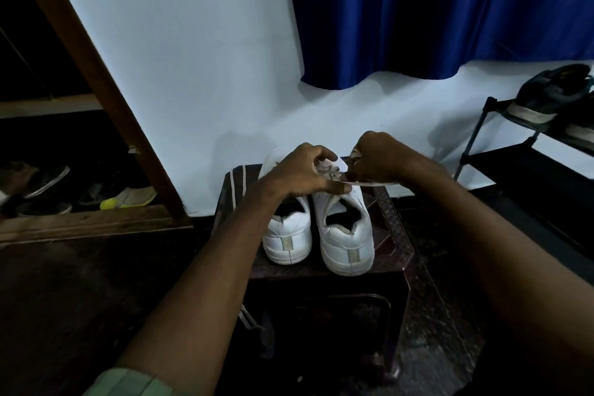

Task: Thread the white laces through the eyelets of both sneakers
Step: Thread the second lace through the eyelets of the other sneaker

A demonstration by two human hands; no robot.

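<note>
Nearest us, our two forearms reach out over the heels of a pair of white sneakers that stand side by side, toes away from us, on a small dark bench [390,236]. Our left hand [300,172] lies across the front of the left sneaker [287,238], fingers curled and thumb pressed at the throat of the right sneaker [347,235], seemingly pinching the white lace [373,183] at the eyelets. Our right hand [377,156] is closed around that same lace, which runs out flat to the right from under it. We judge the lacing of the right sneaker under way near its upper eyelets; how many are filled we cannot tell, since our hands hide them. The left sneaker's front is covered too, so whether it is laced stays unknown
</note>
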